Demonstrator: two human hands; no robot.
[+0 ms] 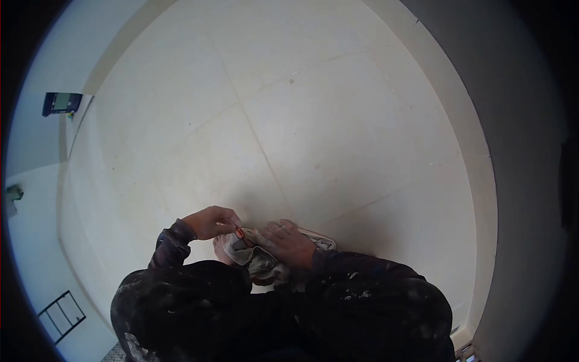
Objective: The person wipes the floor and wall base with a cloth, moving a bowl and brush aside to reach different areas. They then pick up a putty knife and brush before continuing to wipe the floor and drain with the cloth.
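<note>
Near the front of the pale floor, my left hand is closed, with its thumb and fingertips at a small orange-and-grey tool. The tool's exact kind is too small to tell. Below it lies a crumpled, stained light rag between my knees. My right hand rests over the rag, fingers curled on its upper side. A flat, pale piece with a striped edge sticks out beyond my right hand. The rag's lower part is hidden between my dark, paint-marked trouser legs.
Large floor tiles with visible joints spread ahead, dotted with small specks. Low skirting runs along the walls. At the left stand a dark blue-and-green bag or box and a black rack-like frame. A greenish object shows at the far left.
</note>
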